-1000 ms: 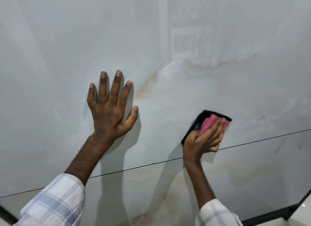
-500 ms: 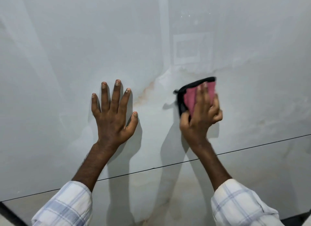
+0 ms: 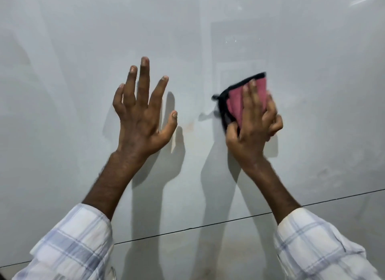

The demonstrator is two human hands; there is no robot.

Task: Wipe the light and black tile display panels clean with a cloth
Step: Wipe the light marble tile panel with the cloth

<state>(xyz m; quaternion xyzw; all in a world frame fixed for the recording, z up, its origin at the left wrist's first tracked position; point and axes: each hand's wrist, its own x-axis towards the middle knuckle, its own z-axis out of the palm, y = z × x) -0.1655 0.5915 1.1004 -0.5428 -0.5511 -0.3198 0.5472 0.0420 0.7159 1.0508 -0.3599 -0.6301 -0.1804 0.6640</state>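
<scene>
A glossy light tile panel point(image 3: 208, 33) fills the view in front of me. My right hand point(image 3: 253, 123) presses a pink cloth with a black border point(image 3: 233, 104) against the panel, with two fingers laid over it and the thumb holding its lower edge. My left hand point(image 3: 141, 113) is raised to the left of the cloth, fingers spread and straight. It looks lifted slightly off the tile, with its shadow showing beside it. A faint brownish stain point(image 3: 188, 126) marks the tile between the two hands. No black panel is in view.
A thin dark joint line point(image 3: 187, 229) runs across the panel below my wrists, rising to the right, with another light tile point(image 3: 208, 259) under it. Faint reflections of a frame show on the tile above the cloth.
My right hand has carried the cloth upward from near the joint line to the upper tile. My left hand, flat on the tile before, now appears lifted with fingers spread wider.
</scene>
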